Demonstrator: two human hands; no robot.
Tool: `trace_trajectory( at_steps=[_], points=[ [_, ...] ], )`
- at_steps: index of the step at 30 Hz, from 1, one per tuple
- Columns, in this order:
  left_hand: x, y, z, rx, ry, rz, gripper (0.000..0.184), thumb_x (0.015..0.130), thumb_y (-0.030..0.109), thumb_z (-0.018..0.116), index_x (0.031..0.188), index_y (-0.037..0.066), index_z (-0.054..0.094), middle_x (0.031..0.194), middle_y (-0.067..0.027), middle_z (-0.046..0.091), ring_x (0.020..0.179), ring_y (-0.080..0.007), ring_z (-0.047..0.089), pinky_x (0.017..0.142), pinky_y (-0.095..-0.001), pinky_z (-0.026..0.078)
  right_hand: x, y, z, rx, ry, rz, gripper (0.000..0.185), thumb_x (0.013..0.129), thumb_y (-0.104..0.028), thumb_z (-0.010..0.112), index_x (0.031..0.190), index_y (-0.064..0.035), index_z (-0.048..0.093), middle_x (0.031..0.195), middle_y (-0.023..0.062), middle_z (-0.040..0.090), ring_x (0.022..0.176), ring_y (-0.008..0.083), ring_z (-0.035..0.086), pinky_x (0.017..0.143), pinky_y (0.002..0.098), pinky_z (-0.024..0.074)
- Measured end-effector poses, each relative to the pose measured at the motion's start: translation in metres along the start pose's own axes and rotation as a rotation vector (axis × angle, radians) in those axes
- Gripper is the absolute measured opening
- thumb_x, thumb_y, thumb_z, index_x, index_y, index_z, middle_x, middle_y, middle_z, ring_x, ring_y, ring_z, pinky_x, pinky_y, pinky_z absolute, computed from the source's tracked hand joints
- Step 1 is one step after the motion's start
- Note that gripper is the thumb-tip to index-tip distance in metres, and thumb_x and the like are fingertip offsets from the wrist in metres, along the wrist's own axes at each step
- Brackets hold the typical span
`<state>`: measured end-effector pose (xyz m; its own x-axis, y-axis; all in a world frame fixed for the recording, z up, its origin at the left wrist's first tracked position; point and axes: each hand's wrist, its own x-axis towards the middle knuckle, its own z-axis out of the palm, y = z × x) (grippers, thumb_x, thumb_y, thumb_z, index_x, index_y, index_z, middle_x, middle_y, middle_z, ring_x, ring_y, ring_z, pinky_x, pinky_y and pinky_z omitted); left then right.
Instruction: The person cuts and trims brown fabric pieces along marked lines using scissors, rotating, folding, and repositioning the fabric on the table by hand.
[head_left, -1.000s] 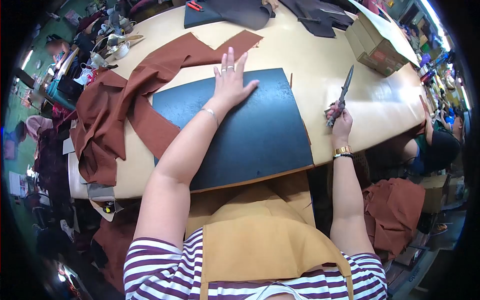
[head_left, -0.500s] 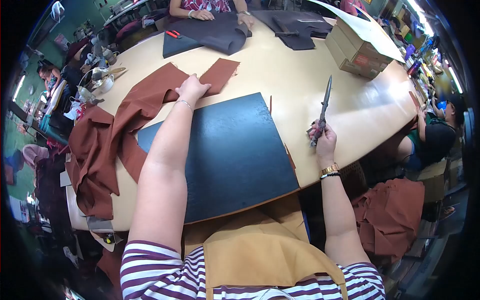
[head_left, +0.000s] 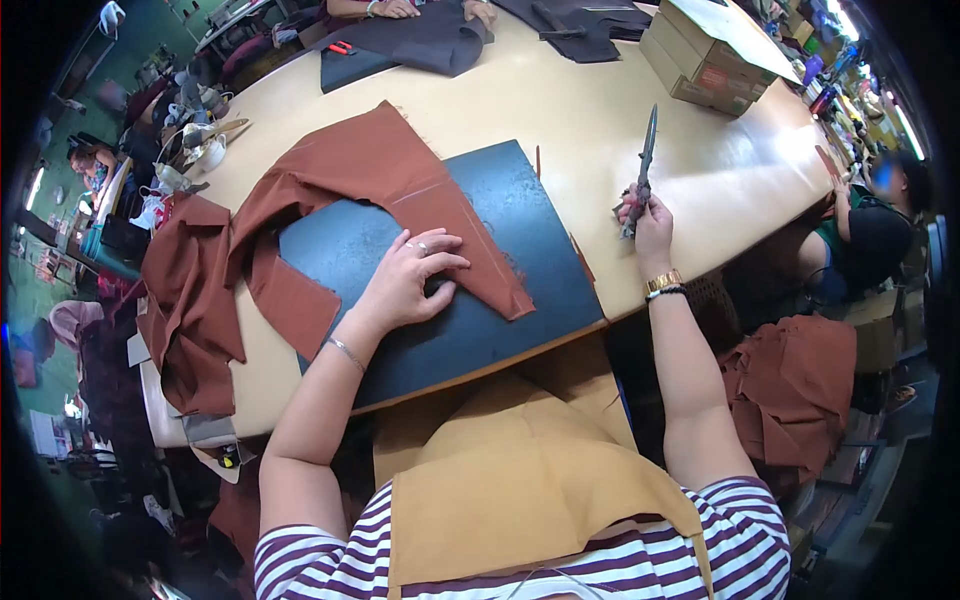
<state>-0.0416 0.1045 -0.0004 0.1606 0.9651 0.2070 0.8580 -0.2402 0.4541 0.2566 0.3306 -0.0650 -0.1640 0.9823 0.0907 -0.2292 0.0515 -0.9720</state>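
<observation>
A tan apron [head_left: 490, 510] lay nearest, below the near edge of the dark board [head_left: 555, 265], which served as the middle of the desk [head_left: 560, 100]. A heap of brown fabric [head_left: 790, 395] sat lower down, to the right of the board. The left hand [head_left: 405, 285] was over the board, palm down, its fingers loosely spread and slightly bent, released rather than clenched; the fingertips rested on the brown cloth [head_left: 350, 160], and the thumb pointed right, close to the cloth's near edge. That forearm slanted up from the lower left, bent at the elbow. The cloth ran across the board's upper and left parts, one marked strip angling down toward the board's right side, and the rest bunched in folds off its left edge. Beyond the board's right edge, the right hand [head_left: 650, 230] had its fingers wrapped round the handle of a bladed tool [head_left: 648, 145], holding it clear of the cloth, blade pointing away, arm extended. Farther off, beyond the board's upper right, stood a cardboard box [head_left: 712, 70]; beyond its upper left, a co-worker's hands [head_left: 395, 10] rested at dark material [head_left: 440, 45].
</observation>
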Motion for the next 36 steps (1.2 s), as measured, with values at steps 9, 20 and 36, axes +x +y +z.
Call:
trace_trajectory(
  at_steps=[9,20,36],
  points=[
    [-0.009,0.021,0.036,0.107,0.01,0.041,0.041,0.083,0.018,0.062,0.123,0.023,0.059,0.141,-0.0084,0.045,0.132,-0.0309,0.04,0.107,-0.0544,0.031,-0.117,-0.069,-0.011,0.086,-0.228,0.305,0.029,0.095,-0.03,0.054,0.084,-0.003,0.057,0.062,0.0023,0.053,0.053,0.011,0.053,0.051,0.0242,0.0459],
    [-0.011,0.027,0.04,0.04,0.021,0.058,0.032,0.09,0.022,0.057,0.122,0.021,0.061,0.139,-0.0132,0.046,0.13,-0.0346,0.041,0.106,-0.0491,0.034,-0.212,-0.095,-0.056,-0.29,-0.489,0.516,0.018,0.089,-0.018,0.06,0.081,-0.0025,0.064,0.063,0.0016,0.061,0.056,0.0072,0.056,0.052,0.0204,0.0432],
    [-0.15,-0.011,-0.02,0.411,0.308,-0.641,0.051,0.088,0.034,0.061,0.131,0.009,0.051,0.141,-0.0162,0.044,0.133,-0.0347,0.037,0.104,-0.056,0.03,-0.039,-0.09,0.032,-1.433,-0.329,-0.533,0.034,0.075,-0.03,0.072,0.099,-0.0063,0.066,0.096,0.0164,0.066,0.093,0.032,0.062,0.081,0.0391,0.0501]
  ],
)
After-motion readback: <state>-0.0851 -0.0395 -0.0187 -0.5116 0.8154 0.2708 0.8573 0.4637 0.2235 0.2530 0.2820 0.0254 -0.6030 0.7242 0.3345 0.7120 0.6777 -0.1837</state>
